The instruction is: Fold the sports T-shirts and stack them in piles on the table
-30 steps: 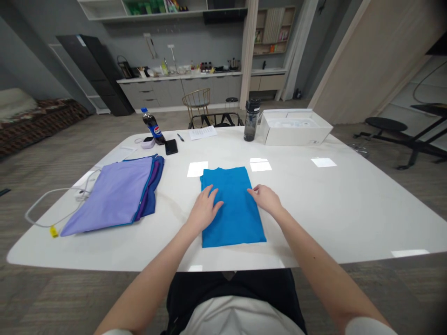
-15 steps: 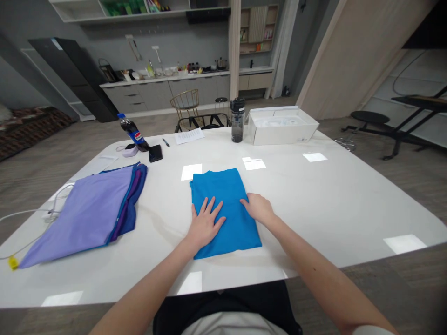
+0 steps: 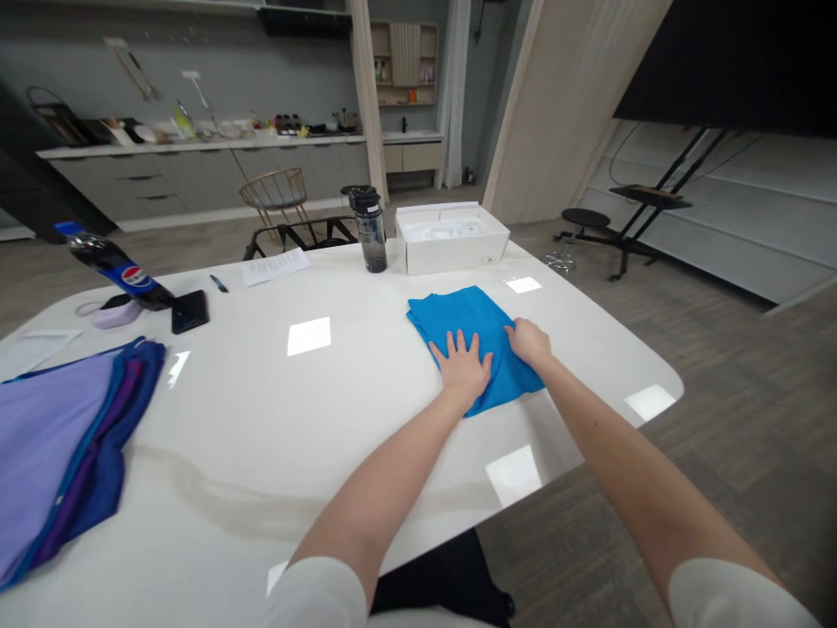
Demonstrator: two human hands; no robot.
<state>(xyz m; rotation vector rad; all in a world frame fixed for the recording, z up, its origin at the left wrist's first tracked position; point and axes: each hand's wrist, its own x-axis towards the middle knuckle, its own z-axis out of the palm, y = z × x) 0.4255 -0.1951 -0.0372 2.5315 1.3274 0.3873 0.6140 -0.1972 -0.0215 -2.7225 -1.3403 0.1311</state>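
Note:
A folded blue cloth [image 3: 466,310] lies on the white table, toward its right side. My left hand [image 3: 466,371] rests flat on top of it with the fingers spread. At the cloth's right edge my right hand [image 3: 529,343] is closed, thumb on top and the other fingers hidden beneath or behind the edge. Creases run across the cloth near that grip. Far to the left sits a stack of folded cloths [image 3: 52,436], lilac on top with blue and purple layers below; the left view edge cuts it off.
A white box [image 3: 454,253] and a dark water bottle [image 3: 370,231] stand at the table's far side. Left of them are a paper sheet [image 3: 275,266], a pen [image 3: 219,283], a phone [image 3: 189,311] and a tilted-looking cola bottle [image 3: 121,266]. The table's right edge [image 3: 615,449] runs near my right forearm.
Both hands have shifted the blue cloth to the right across the table, and it has turned somewhat. The camera view has swung right as well.

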